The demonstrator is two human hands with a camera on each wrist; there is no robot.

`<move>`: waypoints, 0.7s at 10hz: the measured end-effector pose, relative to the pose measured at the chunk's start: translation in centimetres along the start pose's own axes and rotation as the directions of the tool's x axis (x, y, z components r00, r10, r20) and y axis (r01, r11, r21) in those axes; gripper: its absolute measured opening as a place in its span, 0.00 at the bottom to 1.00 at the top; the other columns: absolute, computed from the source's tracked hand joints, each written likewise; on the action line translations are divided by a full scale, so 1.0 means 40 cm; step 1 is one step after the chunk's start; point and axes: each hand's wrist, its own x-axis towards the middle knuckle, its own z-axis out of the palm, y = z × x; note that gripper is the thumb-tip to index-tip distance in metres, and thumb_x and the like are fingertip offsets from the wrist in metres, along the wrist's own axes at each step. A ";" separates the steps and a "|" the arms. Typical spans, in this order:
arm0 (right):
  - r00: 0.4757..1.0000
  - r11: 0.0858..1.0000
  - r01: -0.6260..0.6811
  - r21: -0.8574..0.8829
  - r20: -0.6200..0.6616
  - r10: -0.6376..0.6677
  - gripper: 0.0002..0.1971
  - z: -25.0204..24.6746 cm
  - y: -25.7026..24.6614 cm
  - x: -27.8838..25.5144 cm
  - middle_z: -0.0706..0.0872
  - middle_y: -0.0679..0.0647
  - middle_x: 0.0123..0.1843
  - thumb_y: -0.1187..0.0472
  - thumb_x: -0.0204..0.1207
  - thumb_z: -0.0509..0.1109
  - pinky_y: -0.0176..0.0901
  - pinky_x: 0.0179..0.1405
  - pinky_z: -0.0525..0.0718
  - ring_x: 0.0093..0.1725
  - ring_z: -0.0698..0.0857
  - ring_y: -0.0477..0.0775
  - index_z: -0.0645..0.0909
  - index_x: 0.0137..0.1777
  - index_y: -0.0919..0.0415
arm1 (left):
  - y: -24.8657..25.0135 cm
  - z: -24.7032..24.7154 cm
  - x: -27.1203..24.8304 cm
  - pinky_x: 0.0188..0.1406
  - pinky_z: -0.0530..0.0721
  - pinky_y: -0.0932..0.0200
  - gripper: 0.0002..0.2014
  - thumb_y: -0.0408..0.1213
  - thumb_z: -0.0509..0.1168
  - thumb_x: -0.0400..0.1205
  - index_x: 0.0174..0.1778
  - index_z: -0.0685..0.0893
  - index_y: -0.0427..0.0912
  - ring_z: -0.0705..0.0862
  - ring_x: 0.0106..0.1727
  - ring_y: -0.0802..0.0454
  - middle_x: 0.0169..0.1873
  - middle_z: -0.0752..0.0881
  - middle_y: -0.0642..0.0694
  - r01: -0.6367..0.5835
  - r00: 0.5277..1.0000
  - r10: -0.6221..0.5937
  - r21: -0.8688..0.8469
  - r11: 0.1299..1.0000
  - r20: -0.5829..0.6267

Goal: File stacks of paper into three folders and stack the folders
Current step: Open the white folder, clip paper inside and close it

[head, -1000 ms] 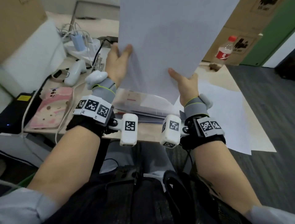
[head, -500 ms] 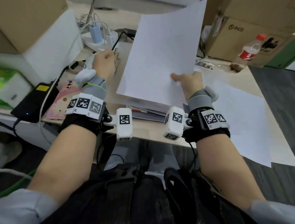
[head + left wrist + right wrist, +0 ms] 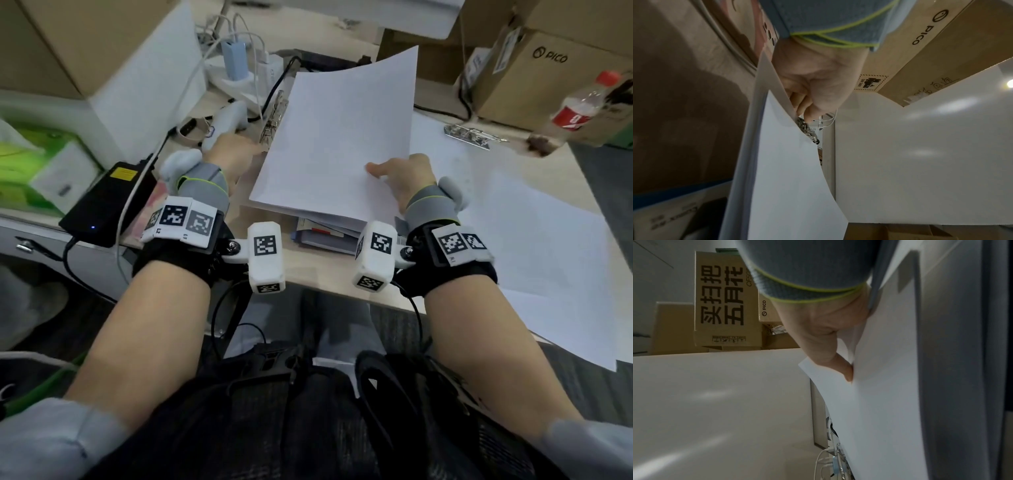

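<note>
On the counter (image 3: 322, 267), from left to right: a black power brick (image 3: 106, 202) lies at the edge. The left hand (image 3: 233, 154) sits by the folder's metal clip (image 3: 274, 120), fingers curled, though whether it grips anything cannot be told. The paper stack (image 3: 339, 137) rests tilted over the folders (image 3: 322, 236). The right hand (image 3: 407, 178) pinches the stack's right edge, thumb on top. More sheets (image 3: 548, 260) lie further right.

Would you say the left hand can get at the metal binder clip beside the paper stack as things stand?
Probably yes. The left hand is already beside the metal clip, and the left wrist view shows its curled fingers close above it. The paper stack, held by the right hand, only partly overhangs it.
</note>
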 end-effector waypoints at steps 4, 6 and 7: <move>0.998 0.987 0.050 -0.150 -0.024 -0.054 0.26 0.025 0.001 0.004 0.85 0.59 0.56 0.60 0.67 0.79 0.47 0.53 0.82 0.56 0.84 0.61 0.74 0.60 0.70 | -0.011 0.011 -0.010 0.57 0.81 0.48 0.09 0.27 0.66 0.73 0.30 0.78 0.44 0.79 0.49 0.47 0.45 0.81 0.39 -0.062 0.996 0.061 0.017 0.998 0.061; 0.995 0.908 0.093 -0.407 0.022 -0.092 0.35 0.010 -0.010 0.001 0.79 0.59 0.66 0.54 0.69 0.78 0.44 0.56 0.79 0.62 0.80 0.59 0.67 0.70 0.68 | -0.001 0.030 0.002 0.47 0.75 0.54 0.09 0.23 0.62 0.76 0.33 0.77 0.40 0.76 0.47 0.47 0.44 0.79 0.39 -0.055 0.998 0.058 0.146 0.988 -0.016; 0.993 0.837 0.117 -0.534 0.064 -0.099 0.42 0.001 -0.020 0.004 0.74 0.59 0.71 0.50 0.68 0.79 0.43 0.55 0.76 0.69 0.76 0.60 0.61 0.74 0.68 | 0.010 0.028 0.015 0.44 0.71 0.55 0.14 0.25 0.61 0.76 0.25 0.70 0.40 0.74 0.45 0.46 0.31 0.76 0.41 -0.031 0.999 0.039 0.256 0.966 -0.029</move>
